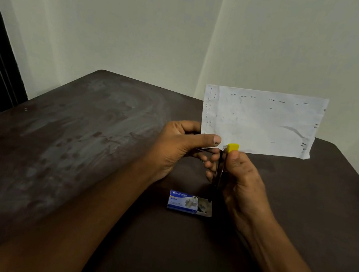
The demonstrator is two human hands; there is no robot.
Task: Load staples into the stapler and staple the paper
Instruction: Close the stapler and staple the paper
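Pale walls meet behind a dark table. Upright above it, the paper is pinched at its lower left corner by the left hand. The right hand wraps the yellow-tipped stapler, whose nose meets the bottom edge. Seat the sheet fully and squeeze firmly, clear of the thumb. The blue staple box reads "kangaro"

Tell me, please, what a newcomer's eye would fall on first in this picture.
The white paper held upright above the dark table stands out first; the left hand pinches its lower left corner. Beside it, the right hand grips a stapler whose yellow tip meets the paper's bottom edge. Below the hands, a blue staple box lies partly open on the table.
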